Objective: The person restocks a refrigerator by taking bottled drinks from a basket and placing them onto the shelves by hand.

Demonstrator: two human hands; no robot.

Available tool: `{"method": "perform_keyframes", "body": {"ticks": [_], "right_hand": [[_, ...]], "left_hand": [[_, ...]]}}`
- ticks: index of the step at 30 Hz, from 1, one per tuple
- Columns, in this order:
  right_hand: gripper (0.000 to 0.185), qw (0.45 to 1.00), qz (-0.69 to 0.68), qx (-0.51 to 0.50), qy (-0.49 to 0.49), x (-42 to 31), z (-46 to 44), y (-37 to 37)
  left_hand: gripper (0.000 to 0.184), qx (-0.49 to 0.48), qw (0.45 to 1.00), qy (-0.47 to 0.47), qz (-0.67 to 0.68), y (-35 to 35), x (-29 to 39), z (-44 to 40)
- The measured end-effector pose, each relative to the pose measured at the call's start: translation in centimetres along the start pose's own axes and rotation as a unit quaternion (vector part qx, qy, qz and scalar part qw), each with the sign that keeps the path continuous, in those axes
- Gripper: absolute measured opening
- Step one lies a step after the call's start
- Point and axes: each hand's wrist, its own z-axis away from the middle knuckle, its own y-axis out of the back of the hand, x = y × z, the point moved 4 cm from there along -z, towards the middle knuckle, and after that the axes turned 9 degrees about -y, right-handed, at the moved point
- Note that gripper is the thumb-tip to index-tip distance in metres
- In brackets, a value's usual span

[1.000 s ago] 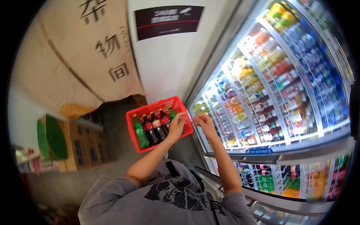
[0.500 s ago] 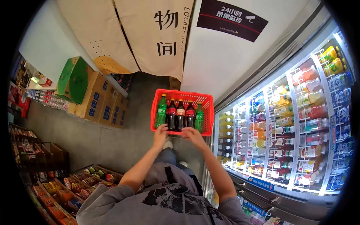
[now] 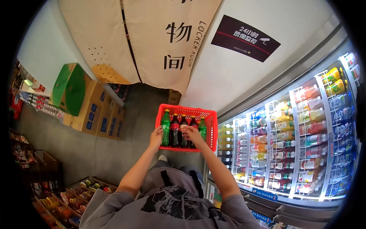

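Our left hand (image 3: 156,136) is at the left side of the red basket (image 3: 179,149), close beside a green bottle (image 3: 165,128); we cannot tell whether they touch. Our right hand (image 3: 191,134) is over the dark bottles (image 3: 175,131), between that one and a second green bottle (image 3: 203,129) on the right. We have cartons (image 3: 89,110) left, a curtain (image 3: 156,42) far, a fridge (image 3: 305,206) right.

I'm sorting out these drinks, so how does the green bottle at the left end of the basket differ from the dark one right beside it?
The green bottle is bright green, while the dark bottle looks nearly black. The green bottle's label is green with white lettering; the dark bottle's is mostly red. The green bottle's cap reaches farther up the picture than the dark bottle's. Both are capped and sit in the red basket.
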Motion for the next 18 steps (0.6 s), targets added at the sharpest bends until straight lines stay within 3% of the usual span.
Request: {"method": "perform_keyframes", "body": {"ticks": [5,8,9,12,15,18], "right_hand": [[0.04,0.997,0.008,0.029,-0.069,4.4,-5.5,-3.1],[0.051,0.995,0.026,0.045,-0.088,6.1,-8.0,-4.5],[0.054,0.992,0.067,0.063,-0.086,6.2,-8.7,-4.9],[0.063,0.983,0.14,0.08,-0.083,7.8,-11.7,-6.2],[0.078,0.959,0.239,0.152,0.027,9.1,-14.8,-7.1],[0.075,0.939,0.289,0.185,0.021,8.8,-15.8,-9.0]], "left_hand": [[0.057,-0.078,0.995,0.04,-0.051,0.3,-4.4,0.0],[0.06,-0.083,0.989,0.085,-0.089,-0.5,-2.0,1.3],[0.062,-0.082,0.992,0.045,-0.086,-0.4,-2.5,1.1],[0.061,-0.056,0.988,0.102,-0.097,-0.1,-4.2,1.6],[0.058,-0.071,0.987,0.089,-0.11,0.8,-7.3,1.2],[0.055,-0.094,0.987,0.115,-0.054,1.4,-4.8,1.7]]}}
